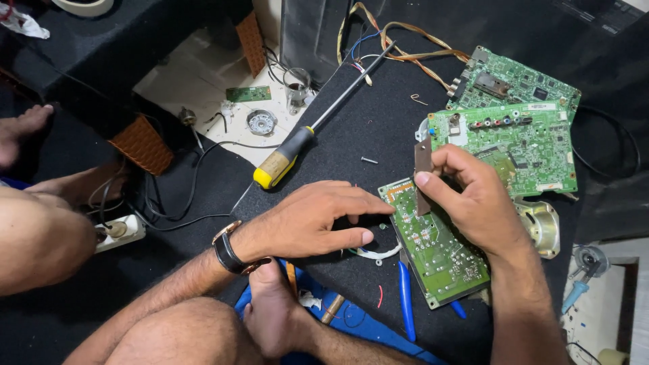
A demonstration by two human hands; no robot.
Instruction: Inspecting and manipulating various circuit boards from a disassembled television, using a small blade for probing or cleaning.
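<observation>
Right hand pinches brown plate at circuit board edge.

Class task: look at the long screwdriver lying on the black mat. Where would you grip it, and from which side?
Grip the screwdriver by its thick yellow-and-black handle, probably coming from above. It lies flat and diagonal, handle end toward the left hand, with bare mat beside it; the thin shaft gives fingers little to hold.

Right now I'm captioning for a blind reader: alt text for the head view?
Right hand pinches a brown heatsink on a green circuit board while the left hand rests beside it on black cloth; a yellow-handled screwdriver and more boards lie nearby.
</observation>
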